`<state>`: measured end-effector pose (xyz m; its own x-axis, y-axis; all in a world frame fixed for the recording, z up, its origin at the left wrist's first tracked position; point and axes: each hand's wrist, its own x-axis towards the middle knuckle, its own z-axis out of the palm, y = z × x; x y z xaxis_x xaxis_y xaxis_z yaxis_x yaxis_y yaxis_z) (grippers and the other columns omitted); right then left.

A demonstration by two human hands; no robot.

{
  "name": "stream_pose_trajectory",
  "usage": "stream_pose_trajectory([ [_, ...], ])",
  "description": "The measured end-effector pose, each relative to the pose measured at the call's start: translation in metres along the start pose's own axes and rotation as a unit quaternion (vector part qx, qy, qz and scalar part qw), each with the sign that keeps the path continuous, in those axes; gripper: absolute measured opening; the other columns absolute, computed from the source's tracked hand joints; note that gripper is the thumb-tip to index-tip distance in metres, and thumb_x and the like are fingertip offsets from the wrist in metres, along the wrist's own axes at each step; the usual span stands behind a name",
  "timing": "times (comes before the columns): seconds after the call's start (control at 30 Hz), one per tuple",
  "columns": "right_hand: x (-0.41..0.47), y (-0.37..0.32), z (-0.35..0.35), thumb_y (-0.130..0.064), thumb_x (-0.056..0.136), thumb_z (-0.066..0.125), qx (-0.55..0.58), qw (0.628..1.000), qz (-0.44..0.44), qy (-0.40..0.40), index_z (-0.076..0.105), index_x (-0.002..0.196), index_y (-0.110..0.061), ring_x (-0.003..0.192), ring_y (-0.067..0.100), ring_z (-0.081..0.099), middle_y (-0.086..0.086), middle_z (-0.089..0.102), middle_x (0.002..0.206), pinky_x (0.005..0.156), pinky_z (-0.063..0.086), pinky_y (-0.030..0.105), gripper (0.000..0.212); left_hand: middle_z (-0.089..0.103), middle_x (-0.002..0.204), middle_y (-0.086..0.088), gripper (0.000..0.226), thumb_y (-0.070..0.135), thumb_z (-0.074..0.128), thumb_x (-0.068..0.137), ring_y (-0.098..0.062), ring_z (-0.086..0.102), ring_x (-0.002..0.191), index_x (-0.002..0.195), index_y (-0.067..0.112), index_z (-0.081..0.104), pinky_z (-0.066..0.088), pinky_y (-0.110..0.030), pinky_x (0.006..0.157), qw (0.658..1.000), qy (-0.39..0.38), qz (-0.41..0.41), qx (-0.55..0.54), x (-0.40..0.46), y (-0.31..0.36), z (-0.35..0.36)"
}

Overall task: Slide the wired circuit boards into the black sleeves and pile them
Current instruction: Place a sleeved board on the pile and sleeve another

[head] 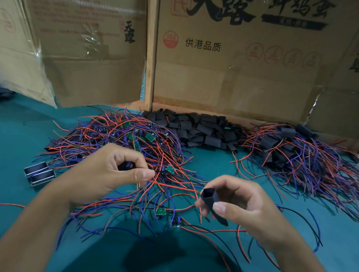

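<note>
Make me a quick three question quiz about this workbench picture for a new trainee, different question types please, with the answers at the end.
1. True or false: the right hand holds a black sleeve with its open end up.
2. Multiple choice: the pile of empty black sleeves lies A) nearest the person, B) at the back against the cardboard box, C) under the left hand.
3. Fill in: the sleeved pile lies to the ____ of the unsleeved wired circuit boards.

Key: 1 true; 2 B; 3 right.
</note>
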<state>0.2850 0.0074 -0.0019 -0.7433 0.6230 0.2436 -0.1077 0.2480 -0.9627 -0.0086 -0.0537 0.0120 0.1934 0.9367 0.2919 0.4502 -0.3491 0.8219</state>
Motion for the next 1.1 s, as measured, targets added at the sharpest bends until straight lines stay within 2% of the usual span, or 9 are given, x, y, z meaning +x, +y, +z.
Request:
stream_pose_trajectory([
  [0.13,0.002,0.003,-0.009,-0.009,0.085,0.067,-0.042,0.995,-0.022,0.087,0.062,0.102,-0.003,0.076,0.022,0.065,0.014,0.071,0.089,0.066,0.05,0.025,0.019,0.052,0.063,0.001,0.037,0.052,0.069,0.082,-0.01,0.04,0.062,0.071,0.016,0.067,0.032,-0.026,0.057,0.999,0.051,0.008,-0.009,-0.001,-0.001,-0.004],
  [0.2,0.003,0.006,-0.014,-0.012,0.084,0.075,-0.145,0.979,-0.021,0.142,0.066,0.101,-0.013,0.08,0.019,0.067,0.005,0.072,0.09,0.074,0.052,0.029,0.018,0.053,0.065,-0.006,0.039,0.052,0.069,0.081,-0.01,0.042,0.064,0.073,0.014,0.068,0.033,-0.025,0.059,0.997,0.071,0.015,-0.014,-0.001,-0.003,-0.007],
  [0.27,0.003,0.01,-0.018,-0.012,0.085,0.074,-0.273,0.946,-0.031,0.169,0.067,0.098,-0.023,0.082,0.013,0.068,-0.007,0.072,0.088,0.079,0.054,0.031,0.019,0.056,0.068,-0.014,0.04,0.052,0.069,0.082,-0.009,0.044,0.065,0.074,0.013,0.068,0.035,-0.023,0.059,0.996,0.081,0.022,-0.013,-0.002,-0.003,-0.008],
  [0.37,0.003,0.013,-0.018,-0.02,0.085,0.074,-0.366,0.914,-0.06,0.165,0.065,0.104,-0.025,0.084,0.01,0.068,-0.011,0.072,0.09,0.082,0.054,0.034,0.021,0.059,0.065,0.003,0.038,0.052,0.068,0.083,-0.003,0.046,0.062,0.075,0.015,0.07,0.037,-0.014,0.058,0.995,0.096,0.028,-0.02,-0.001,-0.003,-0.009],
  [0.6,0.005,0.012,-0.004,-0.039,0.081,0.068,-0.383,0.898,-0.12,0.181,0.063,0.108,-0.024,0.088,0.005,0.066,-0.021,0.067,0.091,0.08,0.055,0.03,0.032,0.056,0.063,0.013,0.036,0.049,0.069,0.083,0.002,0.041,0.056,0.074,0.014,0.069,0.034,-0.008,0.055,0.992,0.116,0.031,-0.028,-0.001,-0.001,-0.007],
  [0.77,0.005,0.009,0.0,-0.032,0.079,0.072,-0.407,0.882,-0.137,0.193,0.065,0.106,-0.023,0.082,-0.002,0.063,-0.022,0.066,0.088,0.077,0.051,0.019,0.029,0.06,0.064,0.012,0.025,0.037,0.069,0.086,0.003,0.045,0.058,0.072,0.017,0.07,0.037,-0.009,0.057,0.993,0.112,0.02,-0.023,0.0,0.0,-0.005],
  [0.83,0.005,0.009,0.002,-0.03,0.08,0.073,-0.414,0.88,-0.134,0.19,0.065,0.105,-0.022,0.081,-0.004,0.061,-0.02,0.067,0.087,0.077,0.049,0.014,0.028,0.059,0.063,0.012,0.027,0.04,0.07,0.086,0.003,0.044,0.057,0.073,0.016,0.07,0.036,-0.009,0.056,0.994,0.107,0.021,-0.028,0.0,0.001,-0.003],
  [0.97,0.005,0.008,0.006,-0.027,0.08,0.074,-0.42,0.881,-0.124,0.179,0.065,0.106,-0.02,0.082,-0.002,0.06,-0.018,0.067,0.089,0.077,0.048,0.018,0.028,0.055,0.064,0.006,0.038,0.052,0.069,0.081,-0.005,0.043,0.062,0.075,0.014,0.069,0.034,-0.019,0.056,0.995,0.097,0.025,-0.019,-0.001,0.002,-0.002],
  [1.1,0.004,0.005,0.009,-0.028,0.08,0.073,-0.434,0.874,-0.125,0.181,0.065,0.107,-0.02,0.082,-0.001,0.06,-0.015,0.068,0.09,0.078,0.047,0.019,0.028,0.051,0.064,0.004,0.032,0.043,0.072,0.083,-0.009,0.039,0.062,0.07,0.015,0.067,0.031,-0.024,0.056,0.997,0.073,0.017,-0.014,0.0,0.005,0.003],
])
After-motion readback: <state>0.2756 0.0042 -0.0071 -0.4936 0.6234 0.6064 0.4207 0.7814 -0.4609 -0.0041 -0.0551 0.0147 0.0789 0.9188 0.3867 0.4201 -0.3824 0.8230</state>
